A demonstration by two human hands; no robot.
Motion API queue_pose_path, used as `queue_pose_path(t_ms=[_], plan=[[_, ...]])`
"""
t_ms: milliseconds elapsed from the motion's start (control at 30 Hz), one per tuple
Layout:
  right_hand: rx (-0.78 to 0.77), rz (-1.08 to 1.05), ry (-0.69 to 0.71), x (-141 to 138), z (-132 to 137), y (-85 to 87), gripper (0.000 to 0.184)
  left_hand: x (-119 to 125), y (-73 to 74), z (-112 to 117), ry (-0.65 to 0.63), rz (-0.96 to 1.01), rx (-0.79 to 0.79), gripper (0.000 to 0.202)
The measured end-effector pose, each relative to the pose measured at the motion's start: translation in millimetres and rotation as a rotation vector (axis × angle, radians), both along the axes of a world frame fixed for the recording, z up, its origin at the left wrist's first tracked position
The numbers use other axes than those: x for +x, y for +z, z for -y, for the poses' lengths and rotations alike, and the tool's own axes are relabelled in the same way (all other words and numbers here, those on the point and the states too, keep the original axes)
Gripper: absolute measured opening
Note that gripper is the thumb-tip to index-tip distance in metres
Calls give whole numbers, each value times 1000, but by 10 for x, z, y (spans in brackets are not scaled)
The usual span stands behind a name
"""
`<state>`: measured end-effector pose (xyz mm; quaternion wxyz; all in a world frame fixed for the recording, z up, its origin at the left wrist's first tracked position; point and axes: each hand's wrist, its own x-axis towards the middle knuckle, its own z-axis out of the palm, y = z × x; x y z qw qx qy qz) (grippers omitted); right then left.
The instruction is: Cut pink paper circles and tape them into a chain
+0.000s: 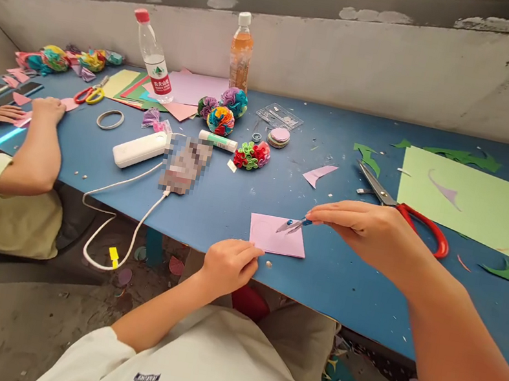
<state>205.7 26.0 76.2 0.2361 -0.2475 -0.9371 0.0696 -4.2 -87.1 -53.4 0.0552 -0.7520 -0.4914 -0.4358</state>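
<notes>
A small pink sheet of paper (266, 235) lies near the front edge of the blue table, with a faint curved line on it. My left hand (229, 265) has its fingers curled and pinches the sheet's lower left corner. Between the fingertips of my right hand (365, 233) is a drawing compass (294, 225) with blue parts, tilted, its legs pointing down onto the paper. The palm side of my right hand is hidden. Beyond my right wrist lie large scissors (419, 223) with red handles. A lilac paper scrap (319, 175) sits behind the sheet.
Light green paper (488, 205) covers the right side. At the back stand a water bottle (152, 57) and an orange drink bottle (241, 53). A white power bank (141, 149), its cable, a glue stick (218, 141) and paper flowers (221, 120) lie left. Another person's arm (38, 146) rests far left.
</notes>
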Motion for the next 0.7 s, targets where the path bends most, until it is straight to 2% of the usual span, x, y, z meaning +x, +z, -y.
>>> queue_pose_path(t_ms=[167,267,533,600,700], plan=[[-60,47,-9,-31,5,28,36,-1,-12,-5,4,12,0,21],[-106,32,-22,-44,-4,24,31,0,-24,-4,0,14,3,21],[-347,13,56,-169,-174,33,25,8,-22,3,2,9,0,22],[-307,56,78,-229,-201,44,28,9,-16,3,4,9,2,22],[-133,147,81,-300,-220,57,33,9,-8,2,3,7,6,22]])
